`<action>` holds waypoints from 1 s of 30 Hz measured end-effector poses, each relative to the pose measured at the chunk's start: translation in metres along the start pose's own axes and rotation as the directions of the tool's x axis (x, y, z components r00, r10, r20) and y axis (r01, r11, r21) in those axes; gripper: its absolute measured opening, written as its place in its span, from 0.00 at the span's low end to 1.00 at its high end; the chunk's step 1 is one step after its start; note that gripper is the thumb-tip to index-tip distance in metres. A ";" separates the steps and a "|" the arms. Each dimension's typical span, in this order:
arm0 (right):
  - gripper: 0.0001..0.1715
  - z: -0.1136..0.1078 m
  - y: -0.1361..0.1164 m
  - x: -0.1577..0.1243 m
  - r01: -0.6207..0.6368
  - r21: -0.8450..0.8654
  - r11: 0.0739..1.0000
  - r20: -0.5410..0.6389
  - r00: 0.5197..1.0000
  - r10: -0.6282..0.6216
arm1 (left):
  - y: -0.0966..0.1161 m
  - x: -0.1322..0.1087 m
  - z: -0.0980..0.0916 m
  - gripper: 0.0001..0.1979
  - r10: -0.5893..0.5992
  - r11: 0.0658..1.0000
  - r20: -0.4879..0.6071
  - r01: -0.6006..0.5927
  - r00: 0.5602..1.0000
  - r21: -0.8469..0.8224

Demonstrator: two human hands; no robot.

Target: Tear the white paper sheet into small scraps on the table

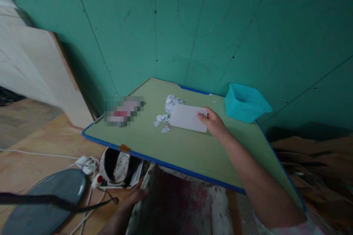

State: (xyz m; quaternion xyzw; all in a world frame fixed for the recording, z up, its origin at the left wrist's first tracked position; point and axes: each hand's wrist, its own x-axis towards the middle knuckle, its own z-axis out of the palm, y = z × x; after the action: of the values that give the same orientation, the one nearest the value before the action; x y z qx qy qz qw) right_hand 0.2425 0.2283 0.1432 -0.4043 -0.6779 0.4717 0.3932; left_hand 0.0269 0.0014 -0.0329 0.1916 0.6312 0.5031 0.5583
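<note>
My right hand (211, 120) is closed on the right end of a thin white rectangular board (187, 117), thumb on top beside a small dark hole. The board is held over the table (176, 150). At its far left corner lies a pile of small white paper scraps (171, 103). A smaller cluster of scraps (161, 119) sits by its left edge. My left hand (138, 194) is low in the view, below the table, beside a worn whitish wooden piece (143, 200). Its fingers are dim and partly hidden.
A turquoise plastic bin (246, 104) stands at the table's back right. A blurred-out item (123, 112) lies on the left side. Below are a spotted bag (121, 167), white cables (89, 165) and a grey oval lid-like thing (49, 202). A green wall (165, 25) rises behind.
</note>
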 end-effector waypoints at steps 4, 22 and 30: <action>0.12 -0.009 0.004 -0.006 -0.063 0.068 0.996 0.063 0.996 0.059 | 0.005 -0.001 0.004 0.11 -0.003 1.000 -0.036 0.003 0.999 -0.009; 0.13 -0.011 -0.008 -0.018 -0.083 0.193 0.978 0.061 0.996 0.073 | 0.017 -0.013 0.016 0.09 -0.081 0.979 0.074 0.093 0.994 -0.184; 0.12 0.006 0.002 -0.016 0.031 0.111 0.993 0.078 0.996 -0.040 | 0.021 -0.015 0.019 0.15 -0.071 0.973 0.112 0.094 0.991 -0.209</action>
State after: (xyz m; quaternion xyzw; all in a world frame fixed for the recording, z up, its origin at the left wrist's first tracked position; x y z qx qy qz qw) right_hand 0.2432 0.2118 0.1375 -0.3506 -0.6732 0.5171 0.3957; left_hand 0.0415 0.0059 -0.0054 0.1298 0.5508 0.5339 0.6283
